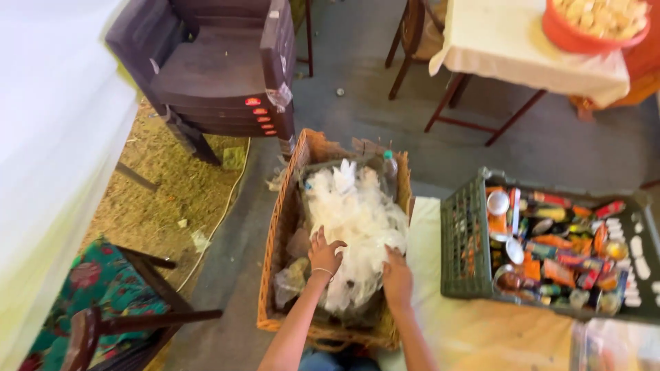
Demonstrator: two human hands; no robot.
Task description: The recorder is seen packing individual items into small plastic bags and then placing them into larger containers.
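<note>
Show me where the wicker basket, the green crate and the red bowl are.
wicker basket (283, 227): head view, on its left woven wall.
green crate (462, 247): head view, on its left mesh side.
red bowl (570, 38): head view, on its lower left rim.

the clear crumpled plastic bag (357, 220) is hiding the fingertips of the right hand (397, 276) and much of the woven wicker basket (285, 227); the red round bowl (584, 31) is running off the top edge; the packets in the green plastic crate (464, 240) are blurring together; the crate's right end is being cut off
</note>
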